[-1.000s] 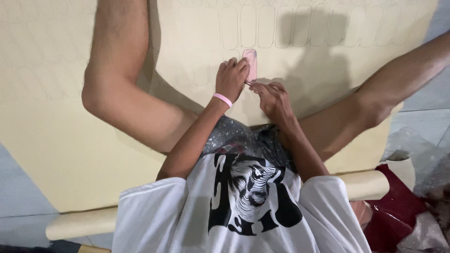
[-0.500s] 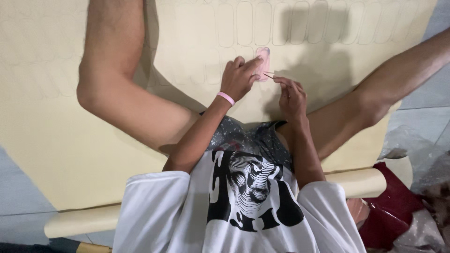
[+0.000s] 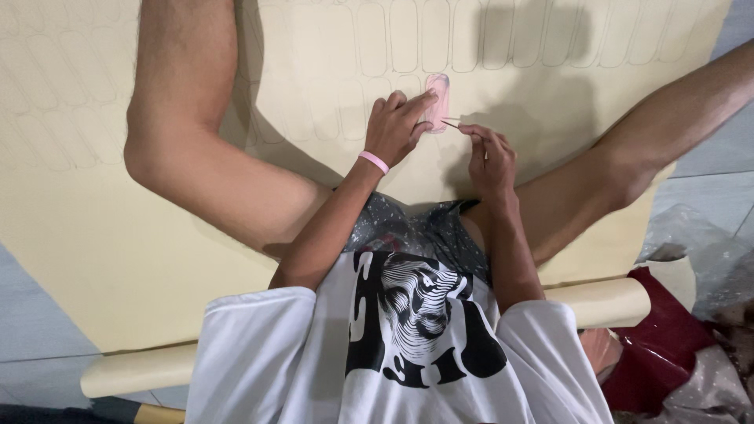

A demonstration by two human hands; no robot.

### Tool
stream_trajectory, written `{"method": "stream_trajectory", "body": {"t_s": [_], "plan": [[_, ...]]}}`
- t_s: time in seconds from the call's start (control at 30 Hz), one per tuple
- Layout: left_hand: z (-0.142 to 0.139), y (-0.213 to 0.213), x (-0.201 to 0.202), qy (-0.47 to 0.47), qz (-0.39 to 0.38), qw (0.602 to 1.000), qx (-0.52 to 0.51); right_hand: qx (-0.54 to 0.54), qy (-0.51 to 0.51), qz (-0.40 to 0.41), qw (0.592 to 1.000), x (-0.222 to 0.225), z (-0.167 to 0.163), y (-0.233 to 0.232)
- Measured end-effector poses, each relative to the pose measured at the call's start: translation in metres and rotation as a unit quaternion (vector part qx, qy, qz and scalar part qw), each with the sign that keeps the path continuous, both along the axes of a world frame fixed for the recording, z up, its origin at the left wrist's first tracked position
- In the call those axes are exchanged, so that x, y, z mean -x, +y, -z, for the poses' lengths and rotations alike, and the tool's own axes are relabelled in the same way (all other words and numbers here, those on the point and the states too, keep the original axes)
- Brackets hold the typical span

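cream sheet (image 3: 118,259): left hand (image 3: 397,126) pins pink template (image 3: 437,102)

Two hands are at work: the left hand (image 3: 395,127) and the right hand (image 3: 488,157). One pink template (image 3: 437,103) lies under the left fingertips. One thin pen (image 3: 451,122) is in the right hand, its tip beside the template. One pink wristband (image 3: 374,162) sits on the left wrist. One cream sheet (image 3: 314,78) lies under both hands, with one roll (image 3: 605,302) behind them. Traced outlines beyond the hands are too many and faint to count.
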State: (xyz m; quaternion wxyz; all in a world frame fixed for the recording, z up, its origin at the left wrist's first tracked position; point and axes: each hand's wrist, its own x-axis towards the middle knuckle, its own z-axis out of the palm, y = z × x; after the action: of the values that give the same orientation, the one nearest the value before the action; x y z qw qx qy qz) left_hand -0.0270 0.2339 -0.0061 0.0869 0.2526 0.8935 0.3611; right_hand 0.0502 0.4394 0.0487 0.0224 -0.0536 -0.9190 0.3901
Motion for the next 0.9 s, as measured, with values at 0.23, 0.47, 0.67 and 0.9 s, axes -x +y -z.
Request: {"method": "stream_trajectory", "body": {"t_s": [0.23,0.47,0.67,0.9], "plan": [[-0.001,0.000,-0.001,0.009,-0.002,1.000,0.003,-0.004,-0.012,-0.001,1.000,0.001,0.000,0.002],[-0.014,0.012,0.001,0.066,0.007,0.993,0.095,0.016,-0.015,0.026,0.999,0.005,0.010,0.005],[0.003,0.096,-0.030,0.080,0.219,0.857,0.460,-0.054,-0.061,-0.154,0.985,0.052,0.022,0.017],[0.028,0.145,-0.057,0.066,0.050,0.861,0.501,-0.083,-0.067,-0.337,0.936,0.080,0.006,0.002]]}}
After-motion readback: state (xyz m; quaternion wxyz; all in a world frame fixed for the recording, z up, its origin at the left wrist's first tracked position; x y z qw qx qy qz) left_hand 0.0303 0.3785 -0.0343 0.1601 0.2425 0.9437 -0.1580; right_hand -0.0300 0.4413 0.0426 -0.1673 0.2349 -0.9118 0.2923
